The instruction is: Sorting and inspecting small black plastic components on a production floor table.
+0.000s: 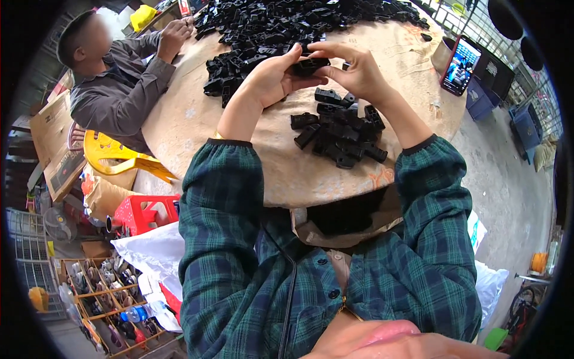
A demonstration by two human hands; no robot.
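Head view: The left hand [270, 79] and right hand [360, 75] are together over the middle of the cloth-covered table [185, 131], both closed on one black moulded plastic part [309, 66]. The left hand supports it from the left side; the right pinches it between thumb and fingers. Fingers partly hide the part; its finer detail cannot be told.

A large heap of black plastic parts [269, 24] covers the table's far portion. A smaller pile of black plastic parts [344, 136] lies toward the table's near edge. A lit smartphone [461, 66] stands tilted at the table's right edge. Left of the table sits a co-worker [113, 90], near a yellow plastic chair [98, 149].
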